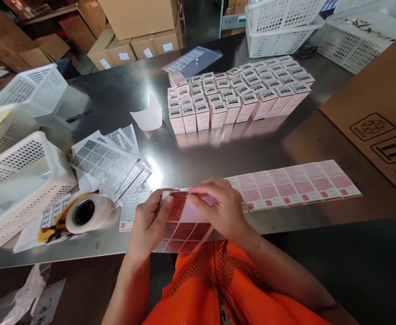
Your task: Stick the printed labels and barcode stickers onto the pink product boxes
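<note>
Near the table's front edge, my left hand grips a sticker sheet with its thumb on top. The sheet carries rows of silvery labels that look reddish in the light, with a bare patch of backing at the upper right. My right hand pinches at the sheet's top edge; whether a label is between those fingertips is too small to tell. Behind my hands, a row of flat pink-and-white boxes lies side by side along the edge. More sticker sheets are fanned out to the left.
Upright small boxes with barcode tops stand packed together at the back. A tape dispenser and white baskets occupy the left. A large carton borders the right side. Curled white paper and a plastic sleeve lie farther back.
</note>
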Action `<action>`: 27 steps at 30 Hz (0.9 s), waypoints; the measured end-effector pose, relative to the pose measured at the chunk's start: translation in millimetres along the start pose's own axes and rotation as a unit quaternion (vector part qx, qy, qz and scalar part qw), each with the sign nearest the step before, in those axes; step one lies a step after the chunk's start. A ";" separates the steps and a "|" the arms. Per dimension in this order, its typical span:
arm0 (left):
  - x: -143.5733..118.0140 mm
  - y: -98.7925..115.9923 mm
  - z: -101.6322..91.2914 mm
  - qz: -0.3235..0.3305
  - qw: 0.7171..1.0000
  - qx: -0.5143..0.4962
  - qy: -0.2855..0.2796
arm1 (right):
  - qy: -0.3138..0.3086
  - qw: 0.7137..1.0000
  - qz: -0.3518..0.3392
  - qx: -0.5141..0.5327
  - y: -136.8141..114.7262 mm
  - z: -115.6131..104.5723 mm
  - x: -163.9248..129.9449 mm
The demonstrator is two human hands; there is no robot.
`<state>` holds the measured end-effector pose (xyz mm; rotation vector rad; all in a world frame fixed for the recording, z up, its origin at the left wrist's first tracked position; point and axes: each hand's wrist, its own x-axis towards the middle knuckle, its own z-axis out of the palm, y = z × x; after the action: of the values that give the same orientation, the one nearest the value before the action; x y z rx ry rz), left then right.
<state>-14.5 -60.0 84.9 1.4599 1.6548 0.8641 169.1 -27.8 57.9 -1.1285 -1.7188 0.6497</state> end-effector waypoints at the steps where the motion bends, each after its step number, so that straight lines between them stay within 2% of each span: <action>1: -0.2 0.4 1.4 0.001 1.000 0.016 0.017 | 0.018 1.000 -0.011 -0.014 -0.7 1.7 -1.4; 5: -2.5 1.5 5.6 0.002 0.996 0.072 0.050 | 0.074 0.993 -0.059 -0.071 -4.1 8.9 -6.5; 9: -4.9 3.2 6.5 0.014 0.994 0.090 0.059 | 0.091 0.993 -0.043 -0.064 -7.5 13.7 -10.0; 14: -7.2 6.6 8.4 0.017 0.996 0.063 0.061 | 0.112 0.991 -0.039 -0.057 -8.0 15.3 -12.0; 19: -8.2 13.2 12.5 -0.010 0.999 -0.016 0.042 | 0.120 0.985 -0.064 -0.108 -7.1 16.0 -13.5; 22: -5.8 12.5 15.2 -0.030 0.996 -0.063 0.063 | 0.112 0.984 -0.069 -0.117 -7.5 18.3 -17.3; 25: -1.0 5.5 14.1 -0.051 0.991 -0.097 0.078 | 0.069 0.983 -0.093 -0.141 -8.1 20.6 -25.1; 27: 3.0 -1.9 10.0 -0.075 0.989 -0.107 0.075 | 0.026 0.977 -0.138 -0.161 -9.1 19.4 -32.2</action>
<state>-6.9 -57.1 78.1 1.1323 1.6987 1.0524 152.0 -59.4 43.8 -1.0821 -1.9352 0.1712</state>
